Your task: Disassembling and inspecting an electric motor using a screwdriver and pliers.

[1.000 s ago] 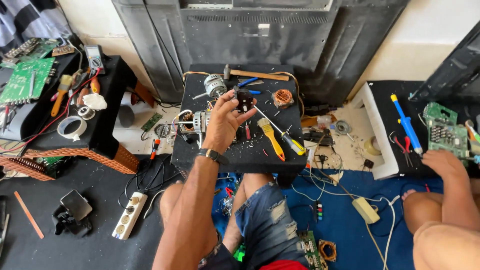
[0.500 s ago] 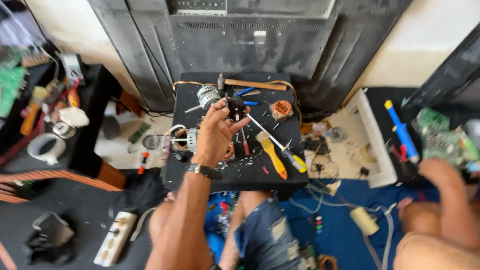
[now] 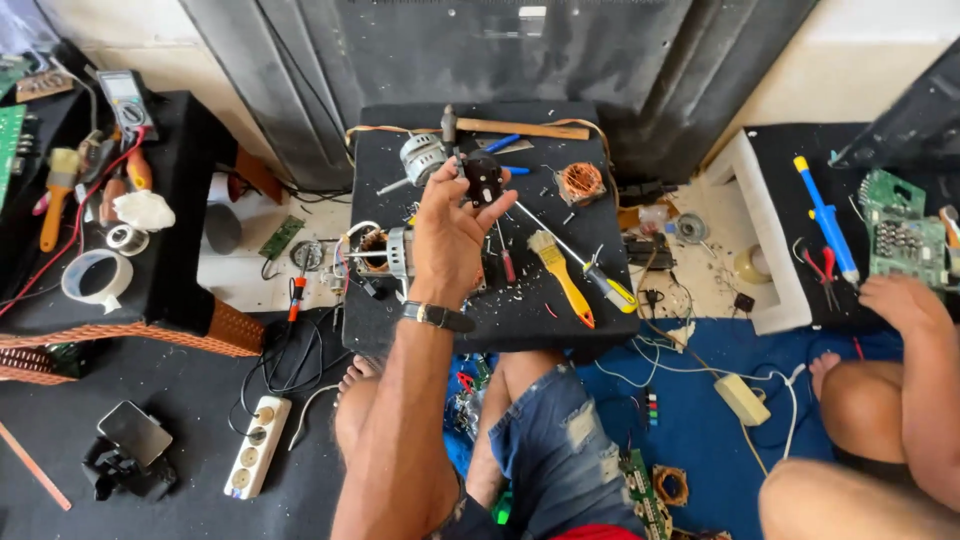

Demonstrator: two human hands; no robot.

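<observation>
Right now my left hand is raised over the black tabletop, fingertips pinching a small black part at its top. That part sits just beyond my fingers, long axis roughly upright. My right hand isn't visible.

Worktop front edge below the yellow brush lies bare; a grip could pass there. Beyond the brush, motor, copper coil and hammer crowd the surface.
</observation>
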